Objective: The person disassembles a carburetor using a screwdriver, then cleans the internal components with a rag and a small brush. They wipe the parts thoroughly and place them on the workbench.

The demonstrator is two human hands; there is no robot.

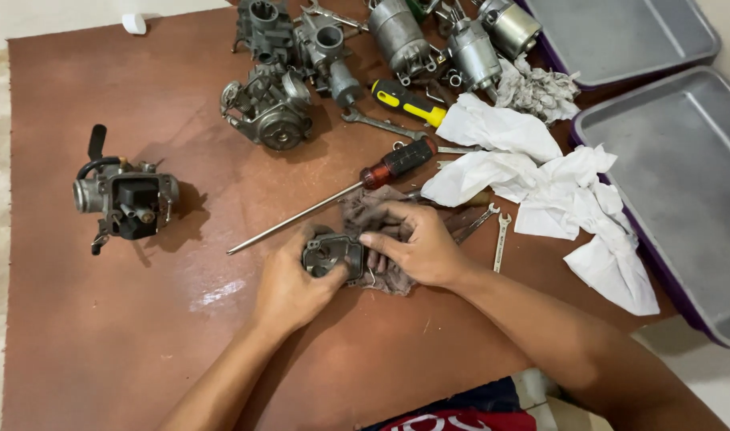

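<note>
Near the board's point(101, 335) front edge, the left hand point(289, 287) is clasping a small metal cover point(331, 255) while the right hand point(417, 243) is pressing a grey rag point(373, 211) against it; steady bracing and short, firm strokes probably suit best.

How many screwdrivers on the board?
2: a red-and-black-handled screwdriver with a long shaft lies mid-board above the hands; a yellow-and-black-handled screwdriver lies further up beside the carburetors. Rags may hide others.

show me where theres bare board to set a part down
Free: the near-left board, below the lone carburetor and beside the left hand; also the far-left corner. Crowded: the top middle parts and the white rags by the trays.
</note>
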